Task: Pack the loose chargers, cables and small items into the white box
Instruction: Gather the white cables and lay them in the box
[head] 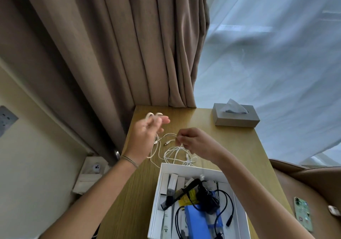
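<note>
Beyond the far wall of the white box (156,192), both hands work a white cable (173,152) above the wooden table (230,146). The left hand (145,135) is raised past the box's far left corner, fingers loosely curled, with loops of the cable wound round the fingertips; motion blur hides exactly how the fingers lie. The right hand (191,142) is just beyond the middle of the box's far wall, thumb and fingers pinched together on a strand of the same cable. Between the two hands the cable runs in a slack arc, and the remainder lies in a loose tangle on the table, touching or nearly touching the box's far wall. A small metal plug end (167,143) hangs between the hands. Inside the box lie a black comb (177,195) toward the left, a black cable (224,207) looping to the right, a blue item (196,220) at the near side, a yellow label (189,196) in the middle, and several narrow white cartons (173,180) standing along the far wall. Well beyond the box to the right, a grey tissue box (236,117) sits at the table's far edge. Right of the box, off the table, a phone (302,213) lies on a brown seat (313,181). Brown curtains (110,44) hang beyond the table.
</note>
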The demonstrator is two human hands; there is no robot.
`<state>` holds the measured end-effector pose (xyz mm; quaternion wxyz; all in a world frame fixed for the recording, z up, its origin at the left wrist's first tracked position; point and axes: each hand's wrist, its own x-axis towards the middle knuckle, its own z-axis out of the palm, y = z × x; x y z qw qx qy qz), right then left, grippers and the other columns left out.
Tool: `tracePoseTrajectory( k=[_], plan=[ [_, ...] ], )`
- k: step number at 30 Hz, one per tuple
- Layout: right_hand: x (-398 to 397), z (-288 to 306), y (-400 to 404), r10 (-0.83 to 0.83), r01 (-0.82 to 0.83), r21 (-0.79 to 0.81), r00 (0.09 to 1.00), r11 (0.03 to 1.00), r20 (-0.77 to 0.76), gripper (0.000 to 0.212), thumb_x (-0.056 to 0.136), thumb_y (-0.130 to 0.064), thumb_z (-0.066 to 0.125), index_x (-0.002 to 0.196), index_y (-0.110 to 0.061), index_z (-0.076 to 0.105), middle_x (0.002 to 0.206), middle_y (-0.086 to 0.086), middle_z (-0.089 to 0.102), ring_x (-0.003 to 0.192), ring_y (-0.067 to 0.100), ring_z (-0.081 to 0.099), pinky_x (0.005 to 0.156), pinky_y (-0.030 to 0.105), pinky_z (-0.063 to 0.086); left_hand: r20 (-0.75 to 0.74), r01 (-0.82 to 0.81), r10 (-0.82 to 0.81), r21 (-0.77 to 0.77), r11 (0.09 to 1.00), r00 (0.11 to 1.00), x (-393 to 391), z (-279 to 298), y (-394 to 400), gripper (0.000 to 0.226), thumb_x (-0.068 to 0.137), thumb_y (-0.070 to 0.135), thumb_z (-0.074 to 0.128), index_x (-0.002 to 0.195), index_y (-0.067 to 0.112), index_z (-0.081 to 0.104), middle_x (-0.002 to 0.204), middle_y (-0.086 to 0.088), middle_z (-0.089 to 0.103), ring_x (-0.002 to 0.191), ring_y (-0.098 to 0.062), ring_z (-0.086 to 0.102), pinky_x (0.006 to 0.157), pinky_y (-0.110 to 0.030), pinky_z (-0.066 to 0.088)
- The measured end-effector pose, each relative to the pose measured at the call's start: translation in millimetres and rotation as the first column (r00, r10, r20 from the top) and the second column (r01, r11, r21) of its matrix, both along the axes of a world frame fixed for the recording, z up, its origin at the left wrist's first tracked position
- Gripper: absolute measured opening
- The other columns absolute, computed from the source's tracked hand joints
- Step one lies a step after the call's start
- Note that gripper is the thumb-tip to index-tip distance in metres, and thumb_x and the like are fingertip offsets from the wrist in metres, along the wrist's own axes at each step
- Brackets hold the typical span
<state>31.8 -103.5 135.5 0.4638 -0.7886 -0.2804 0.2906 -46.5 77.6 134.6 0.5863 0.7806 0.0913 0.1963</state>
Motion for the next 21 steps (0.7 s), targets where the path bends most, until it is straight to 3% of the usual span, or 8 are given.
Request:
tracePoseTrajectory(
  k=[2, 6, 7, 9, 13, 15, 17, 21],
  plan=[
    [-3, 9, 6, 0.061, -0.055, 0.077, 0.995, 0.995, -0.08, 0.028, 0.102, -0.007, 0.048, 0.083, -0.009, 0.068, 0.052, -0.019, 0.053, 0.054, 0.005, 0.042, 0.056, 0.026, 0.036, -0.027, 0.105, -0.102, 0.162, 0.981, 0.994, -4, -6, -13, 0.028, 0.104, 0.026, 0.05, 0.088, 0.022, 0.073, 0.063, 0.011, 0.063, 0.055, -0.008, 0.054, 0.052, -0.028, 0.045],
    [2, 12, -1, 0.003, -0.004, 0.063, 1.0, 0.998, 0.015, 0.026, 0.101, -0.016, 0.058, 0.08, -0.012, 0.071, 0.053, -0.012, 0.054, 0.054, 0.011, 0.047, 0.057, 0.032, 0.043, -0.097, 0.096, -0.073, 0.258, 0.961, 0.993, -6, -17, -13, 0.045, 0.104, 0.035, 0.046, 0.06, 0.026, 0.052, 0.048, 0.008, 0.049, 0.041, -0.012, 0.043, 0.042, -0.035, 0.039],
    [4, 10, -6, -0.033, 0.032, 0.073, 0.999, 0.997, 0.006, 0.026, 0.101, -0.018, 0.059, 0.077, -0.014, 0.07, 0.053, -0.012, 0.054, 0.054, 0.01, 0.048, 0.057, 0.03, 0.044, -0.117, 0.088, -0.069, 0.166, 0.982, 0.991, -5, -18, -7, 0.047, 0.105, 0.035, 0.043, 0.058, 0.026, 0.048, 0.046, 0.008, 0.044, 0.041, -0.009, 0.04, 0.045, -0.033, 0.039],
    [6, 2, -19, -0.134, 0.134, 0.114, 0.991, 0.984, -0.008, 0.027, 0.101, -0.018, 0.059, 0.077, -0.013, 0.069, 0.055, -0.011, 0.054, 0.056, 0.011, 0.05, 0.061, 0.03, 0.046, -0.129, 0.079, -0.107, -0.208, 0.975, 0.986, -3, -21, 4, 0.051, 0.105, 0.033, 0.042, 0.055, 0.022, 0.044, 0.047, 0.008, 0.037, 0.04, -0.009, 0.036, 0.053, -0.034, 0.042],
    [-11, -19, -22, -0.267, 0.317, 0.244, 0.939, 0.916, -0.216, 0.022, 0.104, -0.014, 0.05, 0.092, -0.003, 0.065, 0.084, 0.009, 0.066, 0.08, 0.022, 0.063, 0.072, 0.035, 0.055, -0.079, 0.171, -0.328, -0.726, 0.666, 0.941, -13, -29, -4, 0.05, 0.098, 0.048, 0.051, 0.059, 0.019, 0.041, 0.049, 0.005, 0.028, 0.04, -0.01, 0.028, 0.047, -0.026, 0.037],
    [-31, -34, -12, -0.275, 0.368, 0.267, 0.904, 0.891, -0.328, 0.023, 0.105, -0.015, 0.046, 0.108, -0.001, 0.065, 0.105, 0.011, 0.071, 0.098, 0.019, 0.067, 0.086, 0.032, 0.055, -0.021, 0.213, -0.428, -0.845, 0.49, 0.903, -18, -35, -20, 0.053, 0.096, 0.054, 0.055, 0.061, 0.019, 0.035, 0.048, 0.006, 0.024, 0.04, -0.009, 0.023, 0.044, -0.022, 0.034],
    [-49, -46, -5, -0.261, 0.414, 0.303, 0.861, 0.858, -0.437, 0.026, 0.106, -0.02, 0.045, 0.117, -0.007, 0.065, 0.116, 0.012, 0.071, 0.109, 0.022, 0.066, 0.098, 0.035, 0.052, 0.009, 0.214, -0.463, -0.895, 0.392, 0.886, -22, -40, -35, 0.055, 0.096, 0.052, 0.057, 0.062, 0.019, 0.029, 0.048, 0.006, 0.021, 0.04, -0.008, 0.019, 0.042, -0.021, 0.032],
    [-69, -61, -12, -0.039, 0.371, 0.375, 0.752, 0.849, -0.658, 0.037, 0.104, -0.041, 0.047, 0.134, -0.023, 0.059, 0.095, 0.009, 0.072, 0.092, 0.021, 0.069, 0.088, 0.036, 0.057, -0.05, 0.131, -0.428, -0.915, 0.383, 0.903, -28, -49, -50, 0.052, 0.097, 0.039, 0.059, 0.061, 0.02, 0.028, 0.049, 0.004, 0.019, 0.04, -0.009, 0.02, 0.041, -0.019, 0.034]
  ],
)
